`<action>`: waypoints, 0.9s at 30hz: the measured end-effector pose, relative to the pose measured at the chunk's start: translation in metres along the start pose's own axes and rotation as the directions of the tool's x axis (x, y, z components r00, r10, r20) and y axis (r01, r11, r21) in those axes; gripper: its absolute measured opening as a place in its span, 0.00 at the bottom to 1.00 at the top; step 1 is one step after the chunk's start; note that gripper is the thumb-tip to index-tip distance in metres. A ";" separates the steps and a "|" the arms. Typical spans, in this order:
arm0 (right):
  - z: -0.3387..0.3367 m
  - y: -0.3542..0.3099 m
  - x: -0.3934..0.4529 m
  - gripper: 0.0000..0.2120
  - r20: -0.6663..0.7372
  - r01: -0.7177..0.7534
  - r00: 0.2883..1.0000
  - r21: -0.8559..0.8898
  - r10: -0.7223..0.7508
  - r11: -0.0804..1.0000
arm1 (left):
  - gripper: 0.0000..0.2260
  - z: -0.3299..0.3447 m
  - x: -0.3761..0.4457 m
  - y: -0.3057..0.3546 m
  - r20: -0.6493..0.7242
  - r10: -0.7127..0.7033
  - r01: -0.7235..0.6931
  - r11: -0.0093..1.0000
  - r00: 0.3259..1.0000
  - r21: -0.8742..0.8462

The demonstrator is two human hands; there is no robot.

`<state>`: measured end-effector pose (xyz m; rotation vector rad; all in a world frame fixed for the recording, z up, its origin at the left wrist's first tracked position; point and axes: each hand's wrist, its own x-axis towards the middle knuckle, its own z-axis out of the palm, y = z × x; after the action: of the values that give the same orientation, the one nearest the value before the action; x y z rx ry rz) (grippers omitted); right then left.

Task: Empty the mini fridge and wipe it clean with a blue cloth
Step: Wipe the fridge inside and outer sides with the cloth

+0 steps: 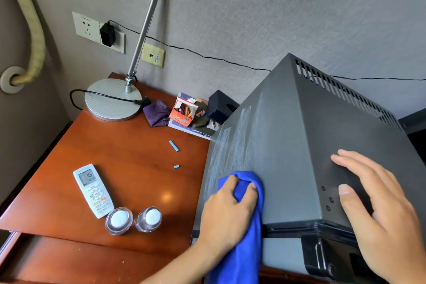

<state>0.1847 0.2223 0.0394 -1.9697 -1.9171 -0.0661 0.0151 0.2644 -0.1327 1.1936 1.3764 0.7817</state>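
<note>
The dark grey mini fridge (288, 145) stands at the right end of the wooden table, seen from above. My left hand (227, 212) grips a bunched blue cloth (244, 237) and presses it against the fridge's left side, near the front corner. Pale wipe streaks run across that side above the cloth. My right hand (378, 212) rests flat and open on the fridge's top near its front edge. Two bottles with white caps (118, 218) (151, 217) stand on the table left of the fridge. The fridge's inside is hidden.
A white remote (93, 189) lies beside the bottles. Two blue chalk bits (174, 145) lie mid-table. At the back are a lamp base (113, 101), a purple cloth (156, 113), a chalk box (184, 113) and a black box (220, 106). A cable runs along the wall.
</note>
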 end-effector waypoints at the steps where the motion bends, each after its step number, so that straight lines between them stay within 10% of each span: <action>1: 0.000 0.000 0.000 0.21 0.000 0.001 1.000 -0.001 -0.001 1.000 | 0.19 0.001 -0.003 -0.005 -0.016 -0.029 0.029 0.999 0.999 -0.032; 10: 0.000 -0.002 0.000 0.21 -0.017 0.023 1.000 0.020 -0.022 1.000 | 0.28 0.015 0.058 -0.189 0.233 -0.692 0.694 0.715 0.683 0.087; 15: 0.001 0.000 0.000 0.21 -0.021 0.021 1.000 0.047 -0.020 0.999 | 0.26 0.003 0.055 -0.106 0.168 -0.504 0.508 0.861 0.847 0.022; 21: -0.001 0.001 0.000 0.20 0.008 0.015 1.000 0.037 -0.015 0.999 | 0.19 -0.013 -0.003 0.060 0.022 0.133 -0.134 0.991 0.991 0.013; 27: 0.000 0.003 0.000 0.20 0.027 0.021 0.999 0.017 -0.021 1.000 | 0.19 -0.005 0.053 -0.012 0.072 -0.180 0.177 0.983 0.981 0.040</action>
<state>0.1872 0.2221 0.0389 -1.9496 -1.9493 -0.0296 0.0134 0.3118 -0.1589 1.0971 1.4166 0.5831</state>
